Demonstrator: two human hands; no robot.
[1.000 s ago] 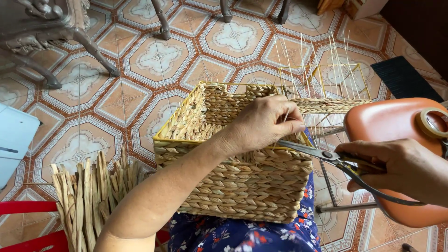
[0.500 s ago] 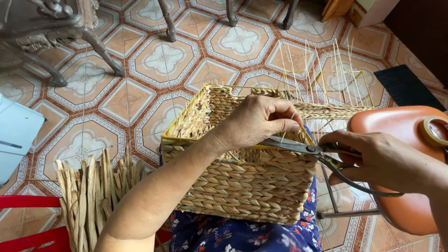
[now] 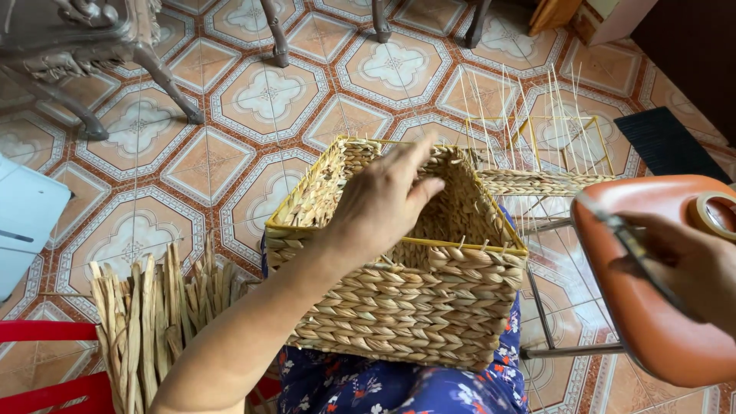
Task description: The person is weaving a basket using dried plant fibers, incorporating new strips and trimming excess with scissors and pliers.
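A rectangular woven straw basket [image 3: 399, 299] with a yellow wire rim rests on my lap, over a blue floral cloth. My left hand [image 3: 383, 201] reaches across the basket's opening with fingers spread, resting on the inner side of the rim and holding nothing. My right hand [image 3: 686, 264] is off to the right, above an orange plastic stool, and is closed on a pair of scissors [image 3: 629, 245] whose blades point up and left, away from the basket.
A bundle of dried straw strips [image 3: 153, 322] stands at the lower left. An unfinished wire frame with thin upright strands [image 3: 537, 146] sits behind the basket. A roll of tape [image 3: 713, 215] lies on the orange stool [image 3: 644, 307]. Metal furniture legs [image 3: 161, 73] stand on the patterned tile floor.
My right hand has pulled the scissors away from the basket rim to the right. My left hand has loosened its grip on the rim and spread its fingers.
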